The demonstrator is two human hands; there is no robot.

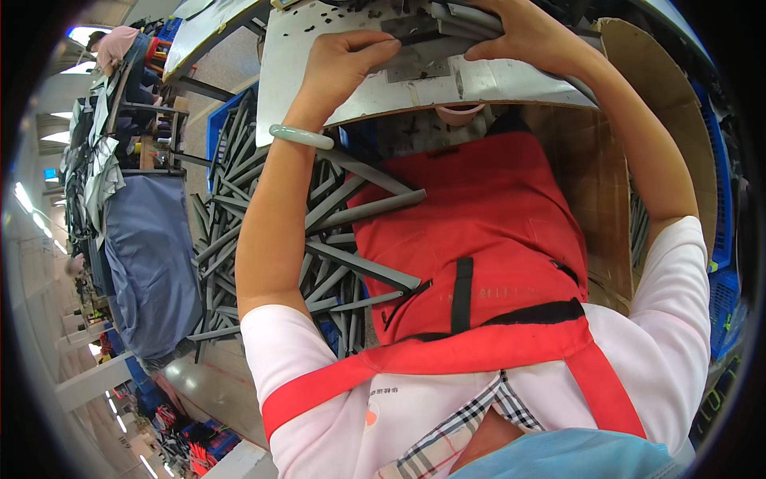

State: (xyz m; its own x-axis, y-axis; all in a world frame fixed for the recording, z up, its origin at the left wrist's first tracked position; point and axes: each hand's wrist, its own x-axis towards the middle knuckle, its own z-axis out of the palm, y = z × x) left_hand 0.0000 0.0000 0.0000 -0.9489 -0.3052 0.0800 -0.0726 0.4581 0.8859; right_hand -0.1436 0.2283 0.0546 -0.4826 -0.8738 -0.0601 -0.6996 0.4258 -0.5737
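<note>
A co-worker in a pink top [120, 44] bends over a bench at far left, above a heap of pale and dark cloth pieces [100, 156] and a blue-grey sheet [150, 255] that hangs to near the floor. Beside it, a blue bin [214, 128] stands behind a tangled pile of long grey strips [239, 211], some reaching toward the person's red apron [479, 215].

The left hand [345, 62], with a pale green bangle [301, 136] on its forearm, is raised over a white table [281, 96] dotted with small black scraps [327, 17]. Its thumb and forefinger are nearly closed, pinching the left end of a dark strip [419, 37]. The strip runs above a grey plate [419, 70] to a bundle of grey pieces [467, 22] near the table's far side, at the top of the view. A pink bowl [460, 115] shows below the table's near edge.

The right hand [533, 36] curves around the bundle, thumb below and fingers above, partly open by the bundle's thickness; some fingertips are out of view. At right, a tall cardboard sheet [662, 104] curves beside the table, with blue crates [722, 207] beyond it.
</note>
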